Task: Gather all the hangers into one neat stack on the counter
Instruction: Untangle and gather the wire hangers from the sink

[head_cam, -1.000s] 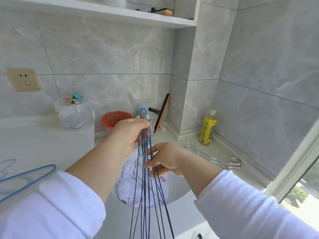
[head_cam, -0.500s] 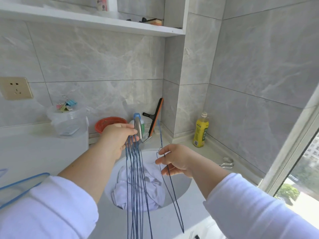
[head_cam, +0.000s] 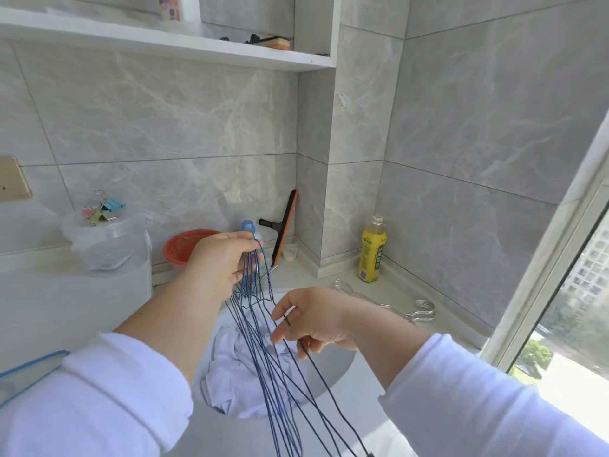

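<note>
Hanging above the sink (head_cam: 342, 367), the light, springy wire hangers (head_cam: 263, 344) were pinched at their necks by the left hand (head_cam: 220, 258), while the right hand (head_cam: 316, 318) curled round one splayed, tangle-prone strand.

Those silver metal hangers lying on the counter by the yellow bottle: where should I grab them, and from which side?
Probably best at the necks just below the hooks, coming from above. The silver hangers lie flat on the counter with hooks toward the window, bunched together, so one pinch could catch them all. The right hand is nearest.
</note>
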Demonstrator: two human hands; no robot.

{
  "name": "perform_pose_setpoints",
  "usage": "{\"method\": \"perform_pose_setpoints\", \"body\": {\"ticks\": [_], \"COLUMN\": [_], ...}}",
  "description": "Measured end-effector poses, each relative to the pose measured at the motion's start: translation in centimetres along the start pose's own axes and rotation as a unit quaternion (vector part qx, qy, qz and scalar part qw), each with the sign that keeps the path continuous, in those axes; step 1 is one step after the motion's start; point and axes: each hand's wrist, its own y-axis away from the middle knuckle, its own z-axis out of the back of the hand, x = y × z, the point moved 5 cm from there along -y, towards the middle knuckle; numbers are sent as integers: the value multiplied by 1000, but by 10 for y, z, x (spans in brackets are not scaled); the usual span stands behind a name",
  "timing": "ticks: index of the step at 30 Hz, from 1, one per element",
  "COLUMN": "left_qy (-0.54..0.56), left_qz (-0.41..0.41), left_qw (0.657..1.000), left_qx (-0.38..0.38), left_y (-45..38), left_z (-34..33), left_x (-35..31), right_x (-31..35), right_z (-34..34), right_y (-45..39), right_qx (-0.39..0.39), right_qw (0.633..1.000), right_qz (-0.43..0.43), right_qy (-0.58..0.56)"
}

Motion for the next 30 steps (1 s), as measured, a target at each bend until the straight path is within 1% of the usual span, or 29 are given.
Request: {"method": "perform_pose_setpoints", "body": {"ticks": [5,9,12,13,16,17,20,22,27,30], "left_qy": [7,6,12,14,19,20,26,28,59,60], "left_qz": [12,0,-3,-5,-17,-22,-31,-30,-20,-1], "left_qw": [999,1000,1000,1000,1000,999,999,999,996,995], "left_qx": [32,9,-5,-6,-11,-15,-30,-36,-62,-78], "left_y": [-2,-5,-7,-8,-10,-11,-11,-11,-11,-14], "left_z": [-6,-5,-5,-5,-8,-10,-16,-21,-26,-26], "left_x": [2,0,-1,-1,-3,-3,-3,-1,9,23], "right_x": [-1,-4,-5,-6,-5,-5,-13,-22,-42,-52], "right_z": [2,5,12,16,26,25,6,-9,-23,-25], "right_y": [-10,-18,-21,-22,-24,-26,-35,-42,-50,-47], "right_qx": [0,-8,-37,-54,-124,-132,-105,-100,-169,-198], "right_qw": [999,997,997,995,977,975,977,976,966,954], "right_qz": [1,-12,-23,-28,-39,-40,-45,-50,-34,-15], "right_qy": [43,72,63,76,166,175,178,185,190,225]}}
